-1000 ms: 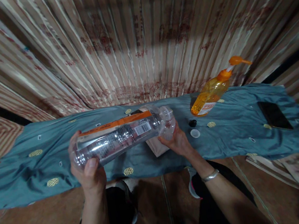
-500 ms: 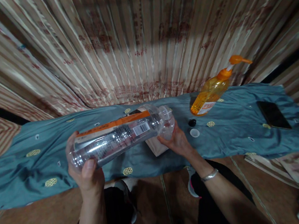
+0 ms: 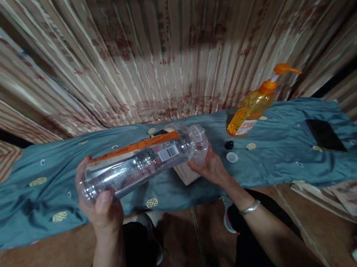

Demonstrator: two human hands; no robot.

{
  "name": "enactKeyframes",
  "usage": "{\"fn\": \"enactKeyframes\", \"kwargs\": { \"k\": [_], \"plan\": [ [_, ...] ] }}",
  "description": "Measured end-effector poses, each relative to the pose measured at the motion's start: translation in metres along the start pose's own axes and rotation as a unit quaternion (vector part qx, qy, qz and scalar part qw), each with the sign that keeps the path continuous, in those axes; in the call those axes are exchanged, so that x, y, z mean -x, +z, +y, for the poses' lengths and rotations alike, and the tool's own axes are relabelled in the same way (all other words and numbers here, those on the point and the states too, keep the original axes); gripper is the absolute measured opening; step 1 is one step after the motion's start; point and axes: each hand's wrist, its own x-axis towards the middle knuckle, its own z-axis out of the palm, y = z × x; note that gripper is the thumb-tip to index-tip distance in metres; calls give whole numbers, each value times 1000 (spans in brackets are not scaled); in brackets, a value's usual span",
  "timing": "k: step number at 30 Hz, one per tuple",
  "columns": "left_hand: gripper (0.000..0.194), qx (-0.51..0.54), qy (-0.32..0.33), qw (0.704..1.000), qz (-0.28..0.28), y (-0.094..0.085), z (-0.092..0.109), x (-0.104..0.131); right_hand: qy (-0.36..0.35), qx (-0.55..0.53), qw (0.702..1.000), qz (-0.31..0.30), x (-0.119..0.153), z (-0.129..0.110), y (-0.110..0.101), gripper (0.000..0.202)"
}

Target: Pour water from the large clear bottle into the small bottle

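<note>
A person's two bare hands hold a large clear bottle (image 3: 135,163) and a small clear container (image 3: 201,154) together above a teal cloth (image 3: 287,157). Take the small container as the clock's centre. The bottle reaches out towards nine o'clock, lying nearly on its side with its neck end at the container. The left hand (image 3: 104,208), at between eight and nine, wraps around the bottle's base, thumb across the near side. The right hand (image 3: 214,168), at five o'clock, has its fingers curled around the container.

The opening looks done: a black cap (image 3: 229,145) at three o'clock and a white lid (image 3: 232,157) just below it lie loose. The tipping appears to be under way; neither closure sits on a vessel.

The bottle's body looks see-through beyond its orange-edged label, but in this dim, glossy view I cannot tell whether any liquid remains or has reached the container. At two o'clock is an orange pump bottle (image 3: 250,106), its colour deepest near the base. Far out at three lies a dark flat slab (image 3: 326,135).
</note>
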Motion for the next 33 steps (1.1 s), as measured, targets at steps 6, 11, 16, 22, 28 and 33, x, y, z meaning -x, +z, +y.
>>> {"fn": "enactKeyframes", "kwargs": {
  "k": [6, 11, 16, 22, 28, 33],
  "plan": [
    [89, -21, 4, 1000, -10, -3, -3, -1, 2, -14, 1000, -3, 0, 0, 0, 90],
    [89, -5, 3, 1000, 2, -1, -3, 0, -3, -15, 1000, -3, -1, -3, -1, 88],
    [89, 14, -12, 999, 27, 3, 3, -1, -2, -15, 1000, 3, 0, -3, -1, 87],
    [83, 47, -10, 998, 28, 5, 6, -1, -4, 4, 1000, 6, 0, 0, 0, 88],
    [86, 66, -17, 997, 33, 1, 1, -3, -22, 15, 1000, 12, 0, 7, 3, 89],
    [83, 80, -6, 997, 17, 2, 1, -1, -32, 15, 999, 20, 0, 8, 4, 90]
  ]
}}
